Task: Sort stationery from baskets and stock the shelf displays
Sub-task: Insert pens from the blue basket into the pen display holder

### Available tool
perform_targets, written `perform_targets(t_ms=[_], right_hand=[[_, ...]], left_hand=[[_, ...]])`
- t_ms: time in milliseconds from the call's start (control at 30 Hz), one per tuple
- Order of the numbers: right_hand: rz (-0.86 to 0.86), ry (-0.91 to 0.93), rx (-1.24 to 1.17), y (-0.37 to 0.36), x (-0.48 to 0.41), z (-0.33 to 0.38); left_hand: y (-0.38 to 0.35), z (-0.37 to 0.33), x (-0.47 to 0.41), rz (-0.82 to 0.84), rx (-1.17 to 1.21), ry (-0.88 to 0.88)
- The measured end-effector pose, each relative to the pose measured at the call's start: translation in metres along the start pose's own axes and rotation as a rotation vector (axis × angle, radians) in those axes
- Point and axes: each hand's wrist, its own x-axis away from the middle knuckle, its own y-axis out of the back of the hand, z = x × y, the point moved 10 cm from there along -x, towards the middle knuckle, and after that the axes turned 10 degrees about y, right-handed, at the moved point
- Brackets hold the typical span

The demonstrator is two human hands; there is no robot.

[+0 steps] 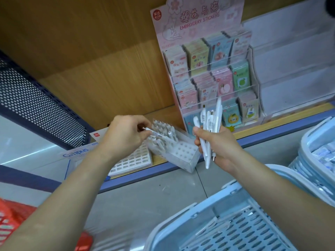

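Observation:
My right hand grips a bunch of several white pens, their ends fanning upward in front of the sticker display. My left hand pinches a single white pen and holds it slanted over the white pen display box, which stands on the wooden shelf. The back rows of the box hold several upright pens; the front holes are bare. A light blue basket sits below my right forearm.
A pink embroidery-sticker display stands on the shelf to the right of the box. A white grid tray and a Campus box lie left of it. A second blue basket is at far right, a red basket at bottom left.

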Motion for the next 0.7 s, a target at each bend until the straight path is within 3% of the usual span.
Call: perform_targets(t_ms=[267,500,700], right_hand=[[0.092,-0.015,0.229,-0.004,-0.009,-0.007],[0.228,0.141,0.715,-0.016,-0.014,-0.012],[0.285,0.262,0.828,-0.026,-0.013,-0.008]], left_hand=[[-0.022,-0.022,-0.002,0.046,-0.098,-0.142],[-0.048,-0.017,-0.003,0.076,-0.125,-0.148],[-0.047,-0.012,-0.003,0.051,-0.134,-0.165]])
